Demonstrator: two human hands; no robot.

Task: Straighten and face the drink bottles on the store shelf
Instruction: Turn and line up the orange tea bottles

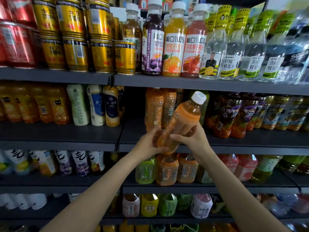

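An orange tea bottle (181, 119) with a white cap is tilted, cap up and to the right, in front of the middle shelf (234, 146). My left hand (150, 142) grips its lower end from the left. My right hand (190, 138) holds its body from the right, thumb across the label. Two matching orange bottles (154, 108) stand upright on the shelf just behind, left of the held one.
Gold cans (103, 54) and juice bottles (173, 42) fill the top shelf. Purple-label bottles (230, 114) stand right of my hands, milk-tea bottles (97, 106) to the left with a gap between. More orange and green bottles (167, 169) sit on the shelf below.
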